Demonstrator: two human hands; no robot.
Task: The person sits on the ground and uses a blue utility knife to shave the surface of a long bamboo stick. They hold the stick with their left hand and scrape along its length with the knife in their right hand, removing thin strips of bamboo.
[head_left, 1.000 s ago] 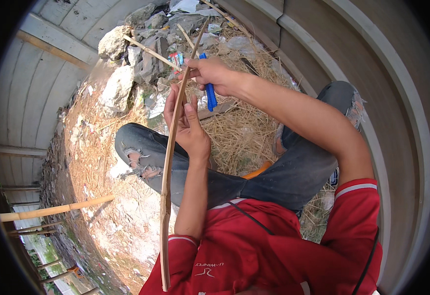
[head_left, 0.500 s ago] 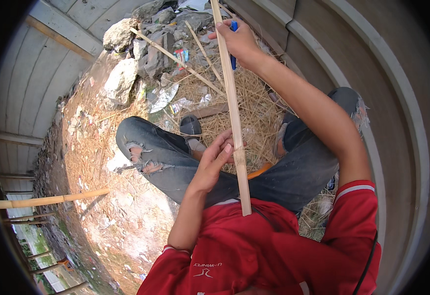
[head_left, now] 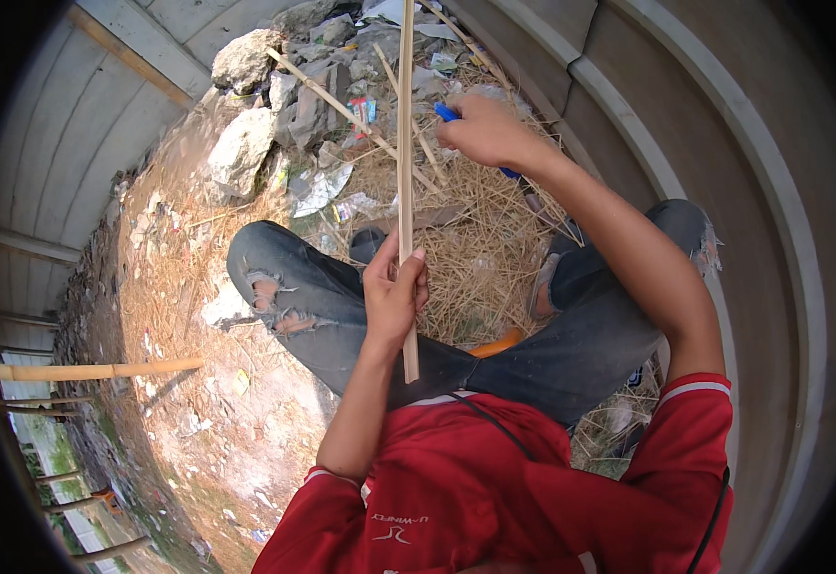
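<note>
A long, pale split bamboo strip [head_left: 406, 163] stands lengthwise in front of me, running from my lap past the top edge of the view. My left hand [head_left: 395, 297] is closed around its lower part, with the thumb across it. To the right of the strip and apart from it, my right hand [head_left: 488, 134] is closed on a slim blue tool [head_left: 447, 113]. One end of the tool pokes out by the fingers and the other below the palm; its exact kind is not clear.
My crossed legs [head_left: 313, 287] frame dry straw [head_left: 475, 220]. An orange object [head_left: 497, 343] lies between the thighs. Two thin bamboo sticks [head_left: 337, 103] rest beyond, near rocks [head_left: 242, 153] and litter. A corrugated wall [head_left: 667, 105] rises at right; a bamboo pole [head_left: 102, 369] juts in at left.
My right hand has come off the bamboo strip and moved right and nearer, still with the blue tool. The strip has shifted left and turned, and my left hand now wraps it.
</note>
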